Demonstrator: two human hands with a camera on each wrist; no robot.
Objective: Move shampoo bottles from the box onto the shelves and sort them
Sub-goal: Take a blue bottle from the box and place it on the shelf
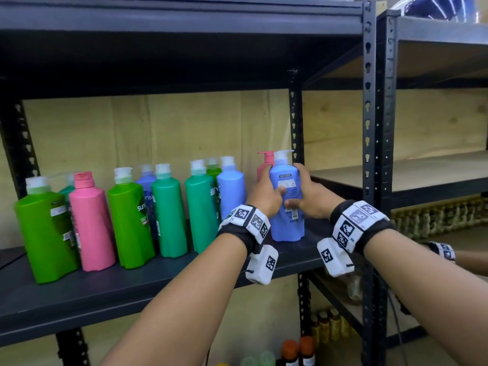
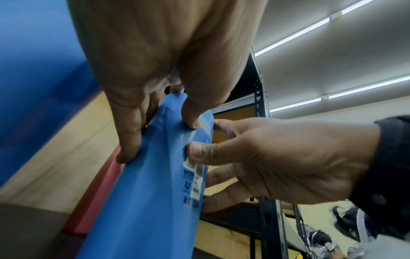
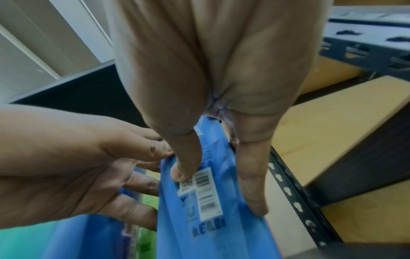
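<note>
A blue pump bottle (image 1: 286, 204) stands upright at the right end of the dark shelf (image 1: 105, 299), its back label facing me. My left hand (image 1: 266, 194) grips its left side and my right hand (image 1: 309, 198) grips its right side, thumbs on the label. The left wrist view shows the left hand (image 2: 159, 140) pinching the blue bottle (image 2: 144, 201). In the right wrist view the right hand (image 3: 218, 192) clasps the same bottle (image 3: 210, 241). A pink pump bottle (image 1: 264, 165) stands just behind it. Green (image 1: 45, 228), pink (image 1: 89, 220), teal (image 1: 169, 215) and blue (image 1: 231, 191) bottles line the shelf to the left.
A black upright post (image 1: 295, 122) stands just right of the held bottle. Beyond it are the wooden shelves (image 1: 422, 170) of a second rack. Small bottles (image 1: 298, 350) sit on the level below. Another person's banded wrist (image 1: 443, 252) reaches in at the right.
</note>
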